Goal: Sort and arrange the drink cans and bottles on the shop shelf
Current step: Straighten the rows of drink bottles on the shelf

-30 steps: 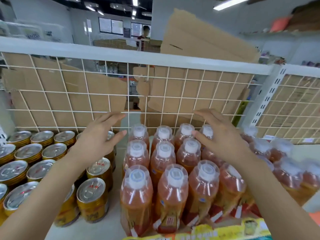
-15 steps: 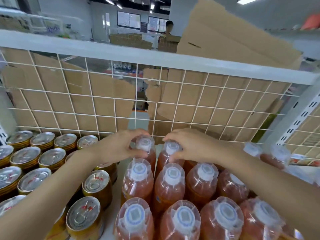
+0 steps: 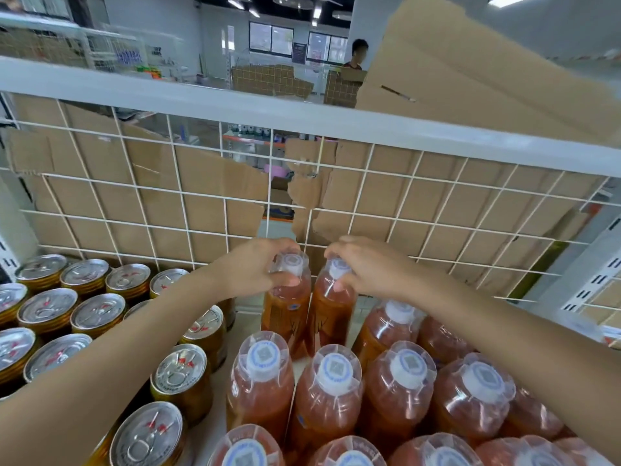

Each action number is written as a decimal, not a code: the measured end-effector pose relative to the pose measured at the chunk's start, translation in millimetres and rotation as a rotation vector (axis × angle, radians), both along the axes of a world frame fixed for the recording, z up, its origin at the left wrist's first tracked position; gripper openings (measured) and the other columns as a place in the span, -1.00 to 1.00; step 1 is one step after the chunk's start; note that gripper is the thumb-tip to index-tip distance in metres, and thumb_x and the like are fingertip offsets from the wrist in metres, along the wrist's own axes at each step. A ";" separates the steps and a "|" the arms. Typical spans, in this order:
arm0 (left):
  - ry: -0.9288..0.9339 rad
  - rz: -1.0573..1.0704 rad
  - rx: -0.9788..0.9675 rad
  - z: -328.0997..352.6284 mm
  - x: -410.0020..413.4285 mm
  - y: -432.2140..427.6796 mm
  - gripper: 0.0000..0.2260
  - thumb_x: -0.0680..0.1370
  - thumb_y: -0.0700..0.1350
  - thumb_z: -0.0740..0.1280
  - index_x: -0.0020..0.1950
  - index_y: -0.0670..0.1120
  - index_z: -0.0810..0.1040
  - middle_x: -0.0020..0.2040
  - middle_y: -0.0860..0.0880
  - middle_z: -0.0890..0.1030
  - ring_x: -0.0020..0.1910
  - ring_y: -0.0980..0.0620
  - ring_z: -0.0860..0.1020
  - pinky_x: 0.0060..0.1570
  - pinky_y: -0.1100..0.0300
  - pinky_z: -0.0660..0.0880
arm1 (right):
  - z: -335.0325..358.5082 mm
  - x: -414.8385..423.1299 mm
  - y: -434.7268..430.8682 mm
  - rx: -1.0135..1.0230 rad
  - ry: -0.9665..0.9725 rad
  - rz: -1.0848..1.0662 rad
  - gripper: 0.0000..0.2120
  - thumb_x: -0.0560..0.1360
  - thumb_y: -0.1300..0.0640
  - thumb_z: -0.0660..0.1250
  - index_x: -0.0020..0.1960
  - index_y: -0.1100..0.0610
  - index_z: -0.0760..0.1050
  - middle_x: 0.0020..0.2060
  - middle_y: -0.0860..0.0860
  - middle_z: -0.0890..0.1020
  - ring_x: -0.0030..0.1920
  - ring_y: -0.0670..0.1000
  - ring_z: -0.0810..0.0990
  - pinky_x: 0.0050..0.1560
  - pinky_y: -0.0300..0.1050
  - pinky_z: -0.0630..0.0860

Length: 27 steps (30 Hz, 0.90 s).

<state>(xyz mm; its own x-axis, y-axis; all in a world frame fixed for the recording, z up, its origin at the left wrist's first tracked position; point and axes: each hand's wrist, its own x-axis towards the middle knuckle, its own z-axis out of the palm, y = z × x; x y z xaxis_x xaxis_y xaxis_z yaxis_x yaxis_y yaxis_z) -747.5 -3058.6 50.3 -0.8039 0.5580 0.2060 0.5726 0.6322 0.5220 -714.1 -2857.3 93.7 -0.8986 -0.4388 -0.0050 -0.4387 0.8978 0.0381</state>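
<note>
Two orange drink bottles with white caps stand at the back of the shelf, close to the wire grid. My left hand [image 3: 255,267] grips the neck and cap of the left bottle [image 3: 285,307]. My right hand [image 3: 366,267] holds the cap of the right bottle [image 3: 331,317]. Both bottles look blurred and sit apart from the rows in front. Several more orange bottles [image 3: 331,398] fill the shelf's front and right. Gold cans [image 3: 97,314] with silver tops stand in rows on the left.
A white wire grid [image 3: 208,196] backed by brown cardboard closes the shelf's rear, under a white top rail [image 3: 201,95]. A slotted upright [image 3: 598,284] stands at the right. A large cardboard sheet [image 3: 470,72] leans above. A person stands far behind.
My hands came together from either side of the bottle rows onto the two rearmost bottles and now grip their caps. The camera moved closer and lower over the shelf.
</note>
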 end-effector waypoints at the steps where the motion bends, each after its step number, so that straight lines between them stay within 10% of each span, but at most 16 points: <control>1: -0.002 0.009 0.001 0.2 -2.8 2.0 -0.60 0.46 -0.08 0.42 0.27 -0.07 0.46 0.11 0.04 0.56 0.09 0.11 0.49 -0.02 0.37 0.33 | 0.1 -4.0 1.5 0.005 0.006 -0.007 -0.52 0.46 0.06 0.40 0.33 0.13 0.38 0.19 0.06 0.48 0.21 0.08 0.47 0.17 0.02 0.42; 15: -0.165 -0.129 0.068 5.4 -18.2 14.6 -0.58 0.52 -0.31 0.31 0.36 -0.09 0.38 0.22 -0.03 0.42 0.20 0.09 0.39 -0.01 0.49 0.41 | 1.3 -18.2 28.8 -0.053 -0.071 0.106 -0.52 0.43 0.27 0.38 0.31 0.05 0.41 0.21 -0.03 0.45 0.21 -0.02 0.41 0.19 0.00 0.39; 22: -0.048 0.046 0.056 4.6 -12.0 18.7 -0.51 0.42 -0.07 0.46 0.30 -0.09 0.42 0.08 0.02 0.42 0.10 0.07 0.45 -0.12 0.44 0.41 | -5.5 -12.6 29.5 -0.142 0.028 -0.062 -0.41 0.42 -0.12 0.39 0.37 0.06 0.34 0.25 0.01 0.47 0.23 0.00 0.43 0.12 -0.13 0.38; 27: -0.020 0.015 0.039 6.6 -14.6 20.5 -0.58 0.45 -0.16 0.44 0.28 -0.12 0.45 0.15 -0.04 0.51 0.15 0.04 0.45 -0.09 0.39 0.45 | -8.2 -16.4 21.4 -0.221 0.003 -0.083 -0.52 0.41 0.01 0.44 0.27 0.07 0.43 0.17 0.01 0.51 0.17 0.00 0.45 0.11 -0.11 0.40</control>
<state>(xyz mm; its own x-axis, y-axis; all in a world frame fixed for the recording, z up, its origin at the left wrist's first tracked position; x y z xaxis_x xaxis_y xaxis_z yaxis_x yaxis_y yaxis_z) -762.2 -3038.1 56.9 -0.8162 0.5378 0.2113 0.5526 0.6197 0.5573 -730.4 -2836.0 85.5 -0.9315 -0.3536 0.0857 -0.3632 0.9175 -0.1621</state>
